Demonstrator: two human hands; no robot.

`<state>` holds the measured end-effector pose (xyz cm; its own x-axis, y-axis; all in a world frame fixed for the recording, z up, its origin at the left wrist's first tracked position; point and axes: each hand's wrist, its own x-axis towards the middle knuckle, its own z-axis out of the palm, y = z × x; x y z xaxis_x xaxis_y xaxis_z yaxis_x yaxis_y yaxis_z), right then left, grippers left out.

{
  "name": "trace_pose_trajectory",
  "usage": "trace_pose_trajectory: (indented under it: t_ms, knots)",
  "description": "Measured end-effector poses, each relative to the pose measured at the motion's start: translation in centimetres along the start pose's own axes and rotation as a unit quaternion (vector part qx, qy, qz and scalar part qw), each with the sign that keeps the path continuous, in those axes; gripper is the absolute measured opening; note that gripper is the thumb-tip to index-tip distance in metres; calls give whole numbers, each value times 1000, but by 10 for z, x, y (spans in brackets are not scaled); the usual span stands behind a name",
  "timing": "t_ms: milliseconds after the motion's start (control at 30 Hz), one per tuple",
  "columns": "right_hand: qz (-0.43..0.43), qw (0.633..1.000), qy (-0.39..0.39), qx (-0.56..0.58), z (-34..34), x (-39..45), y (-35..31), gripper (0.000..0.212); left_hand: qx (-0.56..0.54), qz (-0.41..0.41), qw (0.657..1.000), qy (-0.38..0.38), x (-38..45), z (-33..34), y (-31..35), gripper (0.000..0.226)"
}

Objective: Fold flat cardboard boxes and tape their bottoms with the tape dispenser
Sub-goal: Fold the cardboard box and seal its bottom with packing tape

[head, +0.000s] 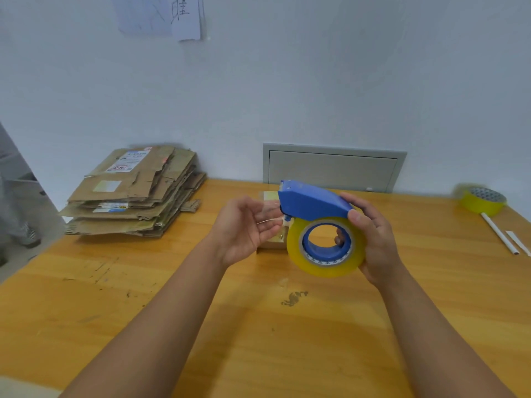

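My right hand (373,237) grips a blue tape dispenser (311,203) loaded with a yellowish clear tape roll (326,265), held above the middle of the wooden table (201,311). My left hand (244,228) is open, palm up, with its fingers at the dispenser's front, where a clear strip of tape seems to lie across them. Behind the hands a small folded cardboard box (270,196) rests on the table, mostly hidden. A stack of several flat cardboard boxes (135,193) lies at the back left of the table.
A second yellow tape roll (482,201) sits at the far right by the wall, with a white stick (498,234) beside it. A grey wall panel (333,168) is behind the table. The table's left edge drops to the floor.
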<state>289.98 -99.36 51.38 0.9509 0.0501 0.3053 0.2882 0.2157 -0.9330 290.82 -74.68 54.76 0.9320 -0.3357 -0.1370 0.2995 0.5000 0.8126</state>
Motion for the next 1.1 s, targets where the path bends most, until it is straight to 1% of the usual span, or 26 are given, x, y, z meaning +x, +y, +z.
trace_pose_trajectory:
  t_ms: [100, 200, 300, 367, 433, 500, 567, 667, 800, 933, 1033, 1100]
  knots:
    - [0, 1000, -8, -11, 0, 0, -3, 43, 22, -20, 999, 38, 0, 1, 4, 39]
    - [0, 1000, -13, -20, -1, 2, -6, 48, 66, -37, 994, 83, -1, 1, 4, 31]
    - [-2, 999, -16, -30, -4, 3, -8, 48, 90, -65, 991, 69, -4, -4, 4, 28]
    - [-5, 999, -17, -39, -5, 3, -9, 47, 86, -74, 992, 62, -4, -7, 5, 20]
    - [-8, 999, -21, -49, -6, 3, -9, 46, 99, -64, 991, 65, -3, -8, 3, 16]
    - [-13, 997, -29, -63, -6, 3, -9, 45, 125, -45, 987, 86, 0, -7, 2, 17]
    - [-21, 996, -38, -79, -7, 4, -9, 44, 155, -28, 982, 101, 2, -6, 3, 13]
    - [-28, 993, -53, -103, -11, 9, -14, 43, 211, -8, 972, 103, 5, -7, 6, 6]
    - [-21, 982, -87, -167, -19, 18, -22, 48, 275, 8, 952, 132, 10, -10, 14, 8]
    - [-24, 979, -81, -185, -38, 21, -27, 50, 309, 17, 936, 171, 11, -32, 30, 11]
    - [-11, 971, -96, -218, -47, 23, -28, 53, 339, 23, 919, 199, 14, -40, 22, 12]
    - [4, 967, -106, -233, -48, 26, -26, 48, 339, 35, 912, 227, 19, -39, 12, 15]
